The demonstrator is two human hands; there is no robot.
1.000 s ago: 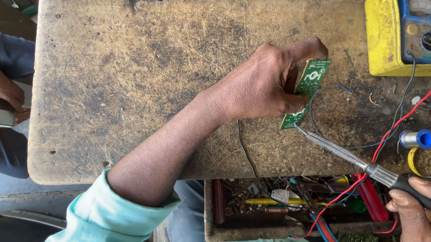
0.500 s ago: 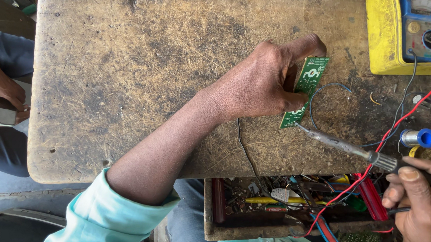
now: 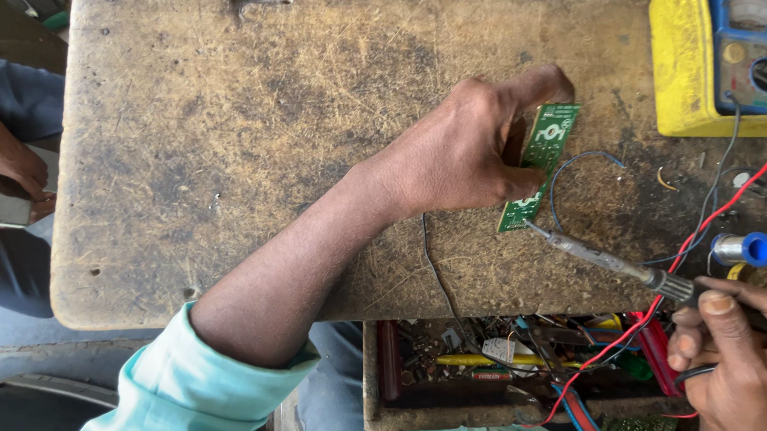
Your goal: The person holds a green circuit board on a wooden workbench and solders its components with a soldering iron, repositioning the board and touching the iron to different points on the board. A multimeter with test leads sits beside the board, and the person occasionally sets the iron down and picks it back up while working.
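Soldering step: left hand pinches the green circuit board on the tabletop; right hand in closed grip on soldering iron, whose tip needs steady contact at the board's lower edge

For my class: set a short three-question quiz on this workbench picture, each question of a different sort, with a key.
1. True or false: the left hand holds the green circuit board tilted up off the wooden table.
2. Which tool does the right hand grip? A) soldering iron B) screwdriver C) pliers
3. Fill in: the iron's tip meets the board at its ____ end, the one nearer the person.

Key: 1 true; 2 A; 3 lower.
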